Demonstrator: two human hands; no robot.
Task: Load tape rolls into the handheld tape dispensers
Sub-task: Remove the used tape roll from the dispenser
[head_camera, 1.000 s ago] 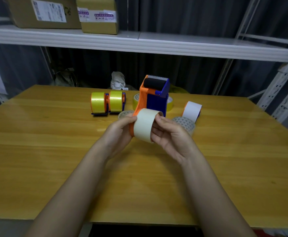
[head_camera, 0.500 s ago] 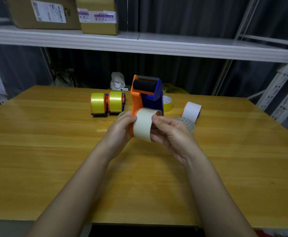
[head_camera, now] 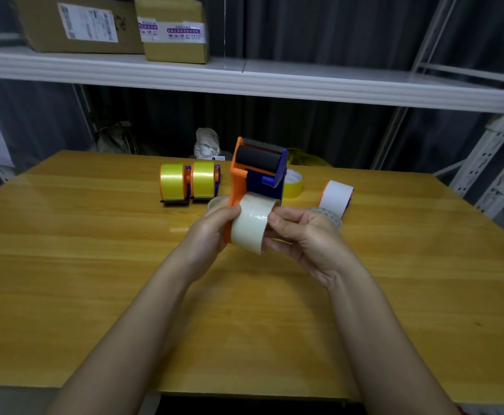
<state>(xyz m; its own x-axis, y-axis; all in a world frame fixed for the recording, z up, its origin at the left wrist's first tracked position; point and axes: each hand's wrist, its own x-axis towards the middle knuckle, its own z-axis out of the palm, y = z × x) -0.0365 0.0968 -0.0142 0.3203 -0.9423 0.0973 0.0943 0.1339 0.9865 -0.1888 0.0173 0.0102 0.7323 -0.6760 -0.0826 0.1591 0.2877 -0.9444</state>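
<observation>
**Head view: dispenser tips upright as the roll seats**

Head camera shows the left hand (head_camera: 212, 232) clasping the orange and blue dispenser (head_camera: 256, 175) above the wooden table (head_camera: 65, 265), while the right hand (head_camera: 301, 235) pinches the whitish tape roll (head_camera: 252, 224) against the dispenser's lower end. Since a second ago the dispenser has shifted left and stands straighter. Two yellow loaded dispensers (head_camera: 189, 182) sit behind.

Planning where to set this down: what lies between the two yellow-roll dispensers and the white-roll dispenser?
In the head view: the held orange-and-blue dispenser, its whitish tape roll and a loose yellow roll.
</observation>
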